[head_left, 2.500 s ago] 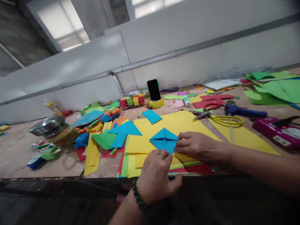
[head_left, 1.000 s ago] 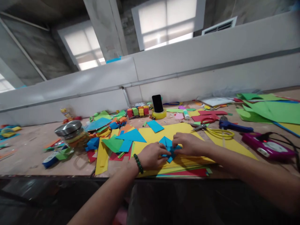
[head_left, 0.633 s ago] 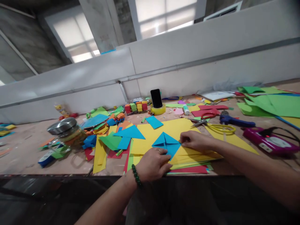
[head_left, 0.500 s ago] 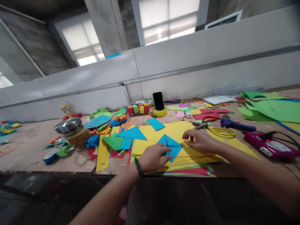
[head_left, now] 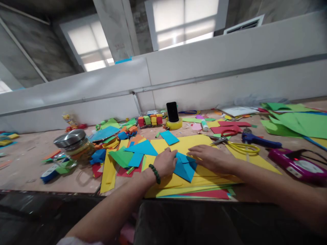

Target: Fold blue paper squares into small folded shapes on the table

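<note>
A folded piece of blue paper (head_left: 185,170) lies on a stack of yellow paper sheets (head_left: 204,177) right in front of me. At its upper left edge my left hand (head_left: 165,163), with a dark green bead bracelet (head_left: 154,173) on the wrist, is closed with bent fingers on the paper. My right hand (head_left: 212,158) rests palm down at the paper's upper right, its fingers stretched out and touching the corner. Loose blue pieces (head_left: 143,148) and a green piece (head_left: 121,157) lie left of my left hand.
Scissors with yellow handles (head_left: 244,148) and blue-handled pliers (head_left: 263,139) lie to the right, near a purple device (head_left: 297,166). A phone (head_left: 172,111) stands on a yellow tape roll (head_left: 174,124) at the back. Left are a glass jar (head_left: 79,149) and several paper cubes (head_left: 150,120).
My left hand has moved away from me to the paper's upper left edge and closed. My right hand has come left onto the paper's corner and flattened. The blue paper's upper folds look different.
</note>
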Motion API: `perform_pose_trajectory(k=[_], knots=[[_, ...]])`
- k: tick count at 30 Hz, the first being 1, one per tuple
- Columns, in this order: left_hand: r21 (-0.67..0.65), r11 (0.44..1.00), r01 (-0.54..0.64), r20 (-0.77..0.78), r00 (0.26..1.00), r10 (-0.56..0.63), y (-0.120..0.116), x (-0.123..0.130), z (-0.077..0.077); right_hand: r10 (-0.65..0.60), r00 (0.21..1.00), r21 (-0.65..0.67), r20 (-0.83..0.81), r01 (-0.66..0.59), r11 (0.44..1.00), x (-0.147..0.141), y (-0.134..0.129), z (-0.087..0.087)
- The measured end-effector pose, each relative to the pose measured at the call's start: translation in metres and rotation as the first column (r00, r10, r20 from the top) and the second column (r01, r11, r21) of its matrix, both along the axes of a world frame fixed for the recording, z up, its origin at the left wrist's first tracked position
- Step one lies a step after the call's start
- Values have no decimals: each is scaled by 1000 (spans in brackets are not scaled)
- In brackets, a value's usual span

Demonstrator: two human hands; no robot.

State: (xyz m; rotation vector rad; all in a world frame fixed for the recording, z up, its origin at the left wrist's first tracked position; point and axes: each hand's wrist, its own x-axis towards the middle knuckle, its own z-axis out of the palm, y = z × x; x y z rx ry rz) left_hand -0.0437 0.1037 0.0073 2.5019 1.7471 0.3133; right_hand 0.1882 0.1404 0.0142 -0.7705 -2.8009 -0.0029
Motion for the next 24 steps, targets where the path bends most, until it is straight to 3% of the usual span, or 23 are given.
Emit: perform_pose_trajectory(k=[3, 5, 7, 8, 14, 18, 21, 24], knots=[[128, 991, 36, 60, 997, -44, 4, -10, 9, -40, 997, 18, -70, 41, 999, 9, -2, 11], [134, 962, 240, 103, 962, -254, 7, -19, 9, 17, 995, -24, -98, -20, 1000, 7, -17, 14], [36, 871, 489, 103, 865, -490, 9, -26, 4, 103, 993, -94, -60, -108, 990, 0, -35, 10], [-10, 839, 544, 105, 835, -540, 9, -27, 1, 137, 989, -85, -48, -141, 986, -5, -42, 7], [-29, 897, 442, 110, 893, -436, 1, -17, -8, 222, 972, 130, 76, -230, 964, -25, -51, -11], [5, 904, 428, 180, 889, -422, -2, -17, -9, 215, 977, 261, -6, -206, 943, -25, -47, -11], [104, 911, 399, 308, 858, -411, 1, -25, -8, 213, 959, 358, -188, -135, 924, -16, -43, -1], [317, 908, 274, 406, 826, -392, 2, -33, 1, 227, 939, 455, -258, -89, 886, -4, -37, 12]])
